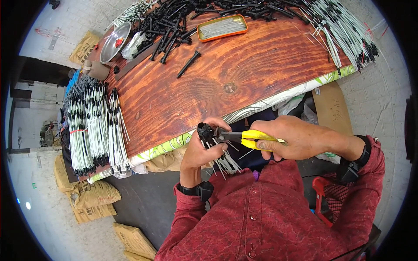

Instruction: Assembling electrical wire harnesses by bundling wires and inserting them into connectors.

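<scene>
My left hand (201, 147) grips a black plastic piece (203, 130) with a bunch of thin white strands (224, 162) hanging from it, held just below the table's near edge. My right hand (292, 138) holds yellow-handled pliers (250, 138), whose dark jaws meet the black piece beside my left thumb. Both forearms wear red sleeves and dark wrist bands.
A wooden table (244, 74) carries one loose black piece (188, 64), a heap of black pieces (174, 21), an orange tray (222, 27), a metal bowl (115, 42) and bundles of white strands at left (93, 126) and far right (348, 30). Sacks (89, 195) lie on the floor.
</scene>
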Available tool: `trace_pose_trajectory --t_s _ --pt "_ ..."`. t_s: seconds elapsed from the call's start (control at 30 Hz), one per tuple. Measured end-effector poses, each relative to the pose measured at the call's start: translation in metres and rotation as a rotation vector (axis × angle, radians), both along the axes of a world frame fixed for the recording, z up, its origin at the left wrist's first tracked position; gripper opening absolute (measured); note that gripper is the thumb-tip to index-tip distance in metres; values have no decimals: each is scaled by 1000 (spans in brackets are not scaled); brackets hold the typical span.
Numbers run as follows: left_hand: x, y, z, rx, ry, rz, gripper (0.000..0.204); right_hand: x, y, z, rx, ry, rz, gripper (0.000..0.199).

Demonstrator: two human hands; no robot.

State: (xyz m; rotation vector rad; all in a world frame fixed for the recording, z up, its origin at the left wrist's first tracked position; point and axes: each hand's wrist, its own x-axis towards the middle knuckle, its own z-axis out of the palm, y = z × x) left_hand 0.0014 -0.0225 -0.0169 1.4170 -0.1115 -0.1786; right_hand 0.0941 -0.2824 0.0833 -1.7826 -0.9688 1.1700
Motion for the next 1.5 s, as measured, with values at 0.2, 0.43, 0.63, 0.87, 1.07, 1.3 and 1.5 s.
trace_pose_trajectory --t_s 0.2,0.43,0.63,0.87,1.07,1.3,1.5 --pt "1 -15 12 115 33 49 39 -4 0 4 -55 -282 13 14" --pt "7 -18 3 66 71 205 43 -15 4 -9 -111 -485 -51 13" --pt "6 -22 6 -142 35 151 46 5 -6 19 -29 -238 -147 12" --pt "7 -20 5 -77 56 96 50 14 -7 29 -45 -252 -36 12" --pt "4 -20 11 -23 141 72 45 16 -10 33 -53 -230 -5 12" --pt "5 -22 7 -11 136 68 45 18 -12 43 -139 -140 -43 14" --pt "6 -24 4 -50 115 72 45 19 -17 36 -81 -187 -5 12"
